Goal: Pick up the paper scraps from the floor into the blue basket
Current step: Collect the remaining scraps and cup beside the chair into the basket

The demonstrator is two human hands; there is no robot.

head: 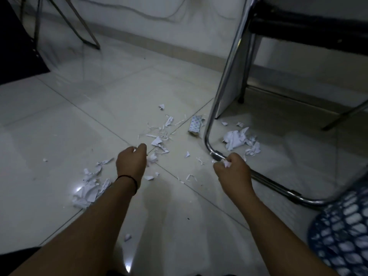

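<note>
Hands: left, right fisted on paper scraps | blue basket right

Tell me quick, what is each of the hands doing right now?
Left hand: closed, a bit of paper scrap at its fingertips.
Right hand: closed on crumpled paper scraps.

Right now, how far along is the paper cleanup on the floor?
Early. The right hand is closed on white scraps; the left hand pinches a strip. The blue basket sits at right, contents unclear. Left: the crumpled pile by the chair leg, the left heap, and central shreds.
</note>
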